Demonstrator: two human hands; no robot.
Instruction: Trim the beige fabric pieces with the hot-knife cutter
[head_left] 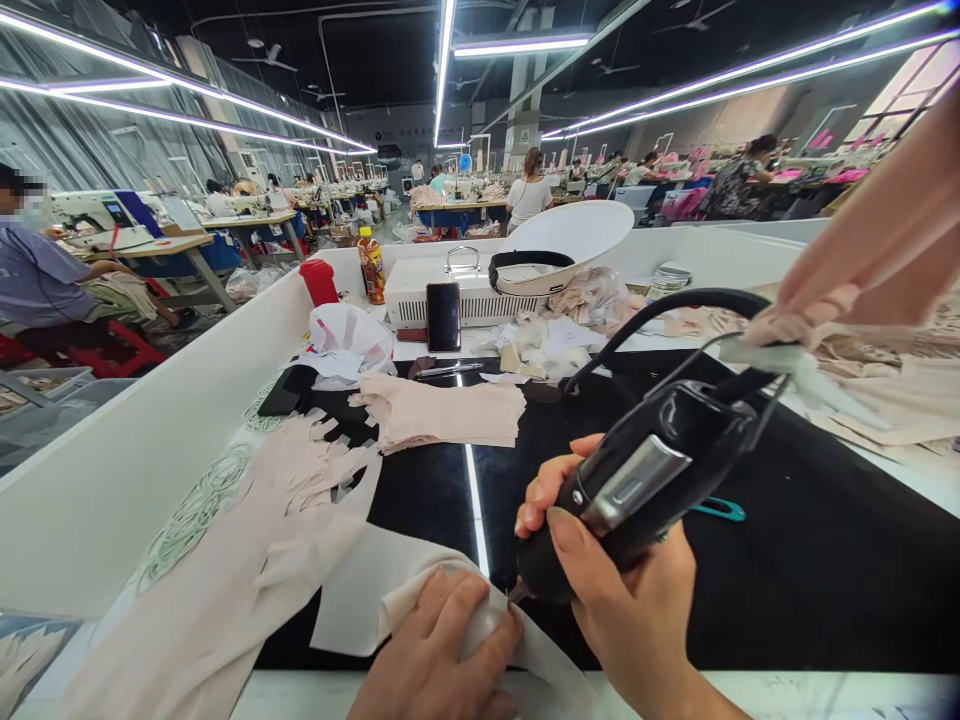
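My right hand (pixel 630 590) is wrapped around a black corded handheld tool (pixel 637 470) with a silver plate on its side. The tool tilts down to the left, its thin tip right at a beige fabric piece (pixel 412 570) on the black work surface. My left hand (pixel 442 640) grips that fabric beside the tip, fingers bent over its folded edge. What lies under the fingers is hidden. A blurred beige cloth strip (pixel 877 230) runs from the upper right to the tool's cord end. Beyond my hands lies a stack of cut beige fabric pieces (pixel 450 410).
Long beige fabric (pixel 247 560) and coiled pale green cord (pixel 199 500) lie at left. A teal clip-like item (pixel 720 510) sits right of the tool. Behind stand a phone (pixel 443 317), a white box (pixel 409 290), and a bottle (pixel 371 265). White raised walls (pixel 135 440) edge the table.
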